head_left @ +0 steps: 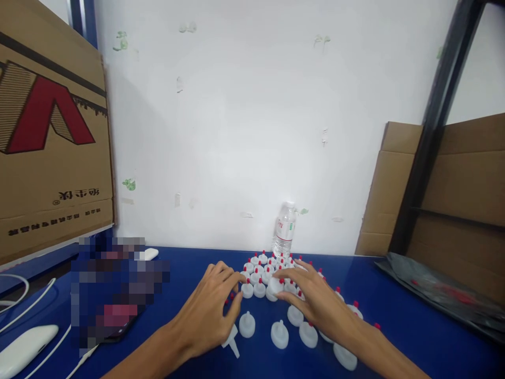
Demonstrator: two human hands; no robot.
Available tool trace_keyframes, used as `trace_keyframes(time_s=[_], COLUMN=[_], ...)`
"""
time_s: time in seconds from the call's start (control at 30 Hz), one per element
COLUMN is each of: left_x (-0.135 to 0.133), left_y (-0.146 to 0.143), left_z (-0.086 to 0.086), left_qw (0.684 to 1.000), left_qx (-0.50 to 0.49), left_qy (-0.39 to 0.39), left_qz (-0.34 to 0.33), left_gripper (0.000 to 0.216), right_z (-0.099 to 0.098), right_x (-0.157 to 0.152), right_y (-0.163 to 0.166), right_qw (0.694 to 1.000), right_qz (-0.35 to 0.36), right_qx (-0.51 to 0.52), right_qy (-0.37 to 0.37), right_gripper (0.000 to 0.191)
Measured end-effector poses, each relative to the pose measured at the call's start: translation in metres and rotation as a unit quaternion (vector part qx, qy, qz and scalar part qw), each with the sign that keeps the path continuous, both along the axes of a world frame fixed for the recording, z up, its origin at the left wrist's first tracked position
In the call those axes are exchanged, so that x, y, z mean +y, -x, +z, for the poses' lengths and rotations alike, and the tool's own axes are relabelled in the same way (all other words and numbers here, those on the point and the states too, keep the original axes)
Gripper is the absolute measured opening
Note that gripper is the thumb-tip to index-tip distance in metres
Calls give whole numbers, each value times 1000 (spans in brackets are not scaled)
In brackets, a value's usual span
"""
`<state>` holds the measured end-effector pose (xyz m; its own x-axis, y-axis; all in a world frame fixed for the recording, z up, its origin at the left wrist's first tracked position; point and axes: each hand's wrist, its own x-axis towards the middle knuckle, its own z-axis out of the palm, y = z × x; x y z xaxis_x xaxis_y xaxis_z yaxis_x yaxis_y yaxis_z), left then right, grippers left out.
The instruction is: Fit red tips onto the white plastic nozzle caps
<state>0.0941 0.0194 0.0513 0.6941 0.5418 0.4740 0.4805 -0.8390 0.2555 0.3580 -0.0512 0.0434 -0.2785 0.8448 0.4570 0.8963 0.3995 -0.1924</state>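
Observation:
Several small white plastic caps with red tips [263,269] stand packed together on the blue table [398,321]. More white caps without red tips [280,335] lie loose in front of them. My left hand [211,310] rests with fingers stretched toward the left edge of the cluster, fingertips touching a cap [247,289]. My right hand [315,300] reaches in from the right, its fingers curled around a white cap [275,287] at the front of the cluster. A few small red tips [229,300] lie between my hands.
A clear water bottle [284,229] stands behind the caps against the white wall. A cardboard box [51,131] fills the left; flat cardboard [453,184] and a dark shelf post [434,126] are on the right. A dark plastic bag [437,292], white cables and a white device [26,350] lie on the table.

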Motion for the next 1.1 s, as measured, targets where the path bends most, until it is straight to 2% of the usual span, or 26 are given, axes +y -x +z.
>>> trace_keyframes(time_s=[0.17, 0.3, 0.43, 0.53, 0.63, 0.73, 0.83, 0.93, 1.1], left_x=[-13, -19, -18, -17, -15, -12, -3, 10, 27], left_y=[-1, -6, -11, -14, -16, -13, -6, -1, 1], left_z=[3, -5, -14, -13, -9, -3, 2, 0, -15], left_qw=[1000, 1000, 999, 995, 991, 997, 997, 997, 999], left_qx=[3, -16, -9, 42, 63, 13, -62, -30, 25], left_qy=[15, 8, -29, -72, -95, -44, 49, 51, 31], left_qz=[-14, -14, -40, -58, -64, -69, -5, 48, 36], left_gripper=[13, 19, 23, 14, 21, 34, 45, 45, 37], right_z=[0, 0, 2, 2, 0, 0, 1, 3, 5], right_x=[-5, -15, -23, -23, -20, -12, -3, 3, 1], right_y=[12, 26, 36, 41, 40, 29, 12, 2, 7], right_qw=[999, 997, 994, 991, 989, 981, 975, 986, 997], right_qz=[22, 52, 77, 98, 114, 123, 76, 12, 40], right_qx=[46, 36, -15, -12, -6, -29, -25, 21, 15], right_qy=[10, -35, -76, -92, -98, -148, -207, -168, -71], right_gripper=[29, 31, 37, 31, 33, 36, 36, 29, 8])
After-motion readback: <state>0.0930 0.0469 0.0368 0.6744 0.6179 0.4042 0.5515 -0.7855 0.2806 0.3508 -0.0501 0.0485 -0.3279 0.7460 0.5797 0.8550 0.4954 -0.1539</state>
